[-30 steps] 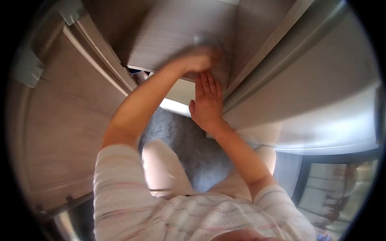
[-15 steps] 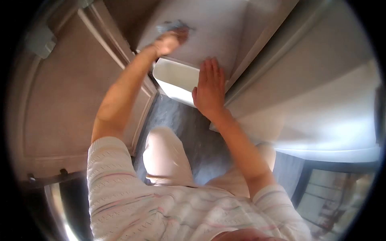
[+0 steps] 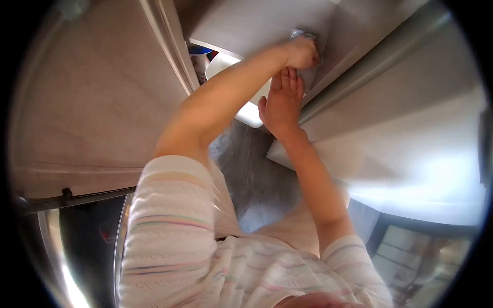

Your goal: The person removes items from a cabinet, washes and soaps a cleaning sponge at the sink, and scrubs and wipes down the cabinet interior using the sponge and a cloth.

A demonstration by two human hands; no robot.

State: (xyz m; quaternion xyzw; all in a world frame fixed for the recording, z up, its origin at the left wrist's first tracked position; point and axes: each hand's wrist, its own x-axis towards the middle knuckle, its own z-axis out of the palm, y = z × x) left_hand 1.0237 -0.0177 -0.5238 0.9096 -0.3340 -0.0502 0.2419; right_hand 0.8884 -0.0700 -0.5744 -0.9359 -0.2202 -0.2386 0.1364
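Note:
My left hand (image 3: 304, 53) reaches across to the right side of the wood-look shelf board (image 3: 251, 25), its fingers closed round a crumpled grey cloth (image 3: 304, 34). Only part of the cloth shows past the knuckles. Just below it, my right hand (image 3: 283, 105) lies palm down with fingers stretched, its fingertips at the board's front edge close to my left hand. A white bin (image 3: 250, 114) stands under the board, partly covered by my left forearm.
A cabinet door (image 3: 92, 92) stands open at the left. On the right is a large pale panel (image 3: 411, 128). A container with a blue rim (image 3: 199, 50) sits behind the bin. Grey floor (image 3: 257, 174) shows between my legs.
My left hand with the cloth has swept from the board's left part to its right side, and my forearm now crosses the bin. My right hand has stayed at the front edge.

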